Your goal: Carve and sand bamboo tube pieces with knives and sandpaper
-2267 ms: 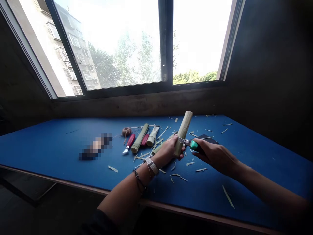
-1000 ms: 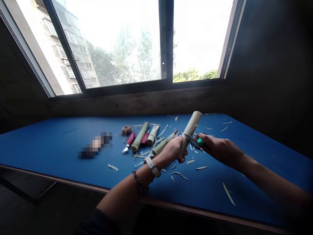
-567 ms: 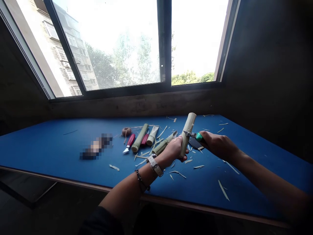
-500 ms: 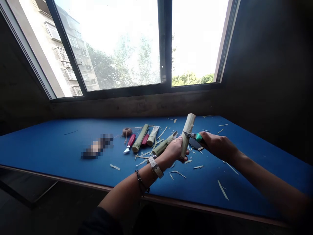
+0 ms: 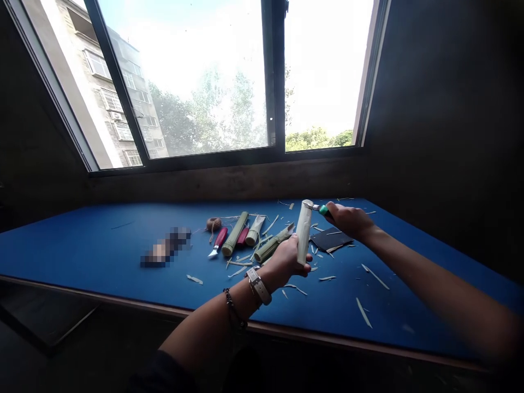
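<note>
A pale, peeled bamboo piece (image 5: 303, 232) stands nearly upright, its lower half wrapped by my left hand (image 5: 289, 256), which wears a watch and a bracelet at the wrist. My right hand (image 5: 347, 219) is closed round the green handle of a knife (image 5: 324, 210). The knife's metal blade touches the top end of the bamboo piece. Beneath the hands, thin shavings (image 5: 326, 278) lie scattered on the blue table (image 5: 123, 289).
Left of my hands lie a green bamboo tube (image 5: 236, 234), a cut bamboo piece (image 5: 255, 230), another partly carved one (image 5: 272, 246), a red-handled knife (image 5: 220, 240) and a twine ball (image 5: 213, 223). A dark flat sheet (image 5: 332, 240) is at the right.
The knife has moved from the middle of the bamboo piece up to its top end. The bamboo piece is more upright, and the dark sheet now shows more fully.
</note>
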`<state>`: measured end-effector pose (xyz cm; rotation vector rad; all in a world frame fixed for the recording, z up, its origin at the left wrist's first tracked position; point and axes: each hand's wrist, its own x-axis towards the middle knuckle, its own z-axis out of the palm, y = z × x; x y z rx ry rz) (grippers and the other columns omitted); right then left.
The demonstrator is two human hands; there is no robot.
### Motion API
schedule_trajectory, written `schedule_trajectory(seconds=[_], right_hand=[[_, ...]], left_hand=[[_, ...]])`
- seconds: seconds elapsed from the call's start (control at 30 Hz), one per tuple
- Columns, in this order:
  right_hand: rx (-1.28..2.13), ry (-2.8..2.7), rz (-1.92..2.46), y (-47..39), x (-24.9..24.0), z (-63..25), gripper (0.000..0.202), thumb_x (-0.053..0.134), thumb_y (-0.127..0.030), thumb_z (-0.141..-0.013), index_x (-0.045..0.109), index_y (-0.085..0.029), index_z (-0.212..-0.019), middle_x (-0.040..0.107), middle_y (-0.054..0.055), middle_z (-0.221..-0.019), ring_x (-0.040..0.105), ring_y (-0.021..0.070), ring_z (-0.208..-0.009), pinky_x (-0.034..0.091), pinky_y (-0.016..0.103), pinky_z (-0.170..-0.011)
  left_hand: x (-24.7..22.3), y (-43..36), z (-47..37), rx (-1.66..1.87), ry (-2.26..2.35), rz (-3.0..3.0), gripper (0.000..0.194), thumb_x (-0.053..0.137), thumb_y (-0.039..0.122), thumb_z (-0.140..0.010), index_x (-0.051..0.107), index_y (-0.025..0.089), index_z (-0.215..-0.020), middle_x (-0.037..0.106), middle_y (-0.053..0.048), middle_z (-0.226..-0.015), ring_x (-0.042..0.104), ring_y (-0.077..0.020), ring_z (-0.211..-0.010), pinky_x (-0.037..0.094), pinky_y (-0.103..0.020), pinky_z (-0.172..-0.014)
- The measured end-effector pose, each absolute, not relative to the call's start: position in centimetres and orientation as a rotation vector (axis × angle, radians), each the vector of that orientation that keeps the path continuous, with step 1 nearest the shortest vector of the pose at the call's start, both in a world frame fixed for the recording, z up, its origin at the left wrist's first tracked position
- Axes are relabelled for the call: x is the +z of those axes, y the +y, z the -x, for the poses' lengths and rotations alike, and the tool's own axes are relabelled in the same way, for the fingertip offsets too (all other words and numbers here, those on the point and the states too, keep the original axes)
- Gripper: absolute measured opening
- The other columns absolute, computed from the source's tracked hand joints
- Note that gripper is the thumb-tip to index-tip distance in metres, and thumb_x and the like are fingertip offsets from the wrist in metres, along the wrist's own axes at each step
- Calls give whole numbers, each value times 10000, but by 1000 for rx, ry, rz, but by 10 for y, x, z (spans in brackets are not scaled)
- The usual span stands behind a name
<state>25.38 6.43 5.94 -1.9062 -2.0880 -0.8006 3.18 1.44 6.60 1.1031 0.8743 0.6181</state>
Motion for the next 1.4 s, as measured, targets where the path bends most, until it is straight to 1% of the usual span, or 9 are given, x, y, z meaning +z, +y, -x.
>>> schedule_trajectory(seconds=[0.27, 0.53, 0.73, 0.83, 0.9, 1.03, 1.17, 1.3, 1.4], right_hand=[[-678, -2061, 1933, 65, 65, -229, 300, 294, -361, -928, 485, -139, -993, 671, 119, -834, 665, 241, -728, 307, 240, -476], [-678, -1814, 2041, 72, 51, -225, 339, 196, -247, -934, 503, -117, -996, 659, 173, -860, 663, 262, -750, 403, 277, -538], [-656, -1754, 2117, 86, 47, -242, 330, 263, -242, -920, 543, -98, -1019, 664, 187, -802, 668, 259, -729, 447, 305, -582], [-566, -1609, 2247, 85, 50, -276, 348, 316, -281, -907, 599, -85, -955, 655, 186, -684, 650, 250, -605, 427, 299, -503], [-532, -1517, 2297, 79, 52, -303, 425, 279, -321, -916, 623, -72, -930, 654, 224, -702, 641, 260, -588, 400, 303, -470], [-533, -1529, 2239, 65, 58, -327, 462, 276, -393, -918, 607, -75, -970, 660, 232, -779, 642, 268, -651, 349, 286, -467], [-617, -1632, 2109, 61, 66, -301, 409, 311, -433, -900, 574, -132, -989, 664, 160, -777, 636, 270, -686, 311, 273, -482], [-732, -1776, 1915, 59, 65, -267, 373, 309, -419, -905, 558, -142, -920, 655, 136, -868, 631, 253, -744, 304, 270, -508], [-814, -1835, 1846, 63, 55, -262, 374, 249, -371, -931, 541, -140, -959, 649, 102, -794, 625, 210, -651, 268, 253, -468]], left_hand=[[57, 31, -29, 665, 789, -1019, 450, 230, 467, -926, 383, 127, -1179, 469, 17, -625, 408, -76, -415, 358, -208, -446], [60, 44, -51, 608, 808, -1039, 359, 291, 440, -923, 436, 127, -1023, 490, 15, -643, 442, -71, -418, 375, -204, -446], [61, 29, -67, 562, 773, -968, 368, 220, 394, -946, 455, 114, -898, 462, 20, -601, 411, -51, -379, 344, -184, -415], [59, 1, -66, 409, 692, -1060, 352, 266, 401, -938, 470, 117, -901, 477, 13, -586, 431, -67, -363, 351, -196, -407], [60, -11, -63, 284, 592, -1081, 368, 285, 434, -925, 479, 122, -926, 472, 14, -583, 454, -86, -374, 362, -209, -410], [65, 8, -59, 572, 730, -1050, 383, 253, 440, -931, 446, 123, -1025, 476, 21, -627, 447, -72, -389, 366, -202, -422], [64, 52, -64, 572, 727, -1042, 422, 198, 426, -937, 447, 107, -1059, 479, 14, -609, 442, -80, -394, 362, -211, -439], [58, 78, -69, 587, 736, -1072, 435, 182, 421, -935, 489, 112, -940, 465, 13, -564, 438, -87, -393, 339, -211, -433], [53, 79, -69, 553, 733, -1118, 443, 169, 425, -934, 493, 130, -869, 447, 19, -541, 431, -84, -391, 320, -207, -425]])
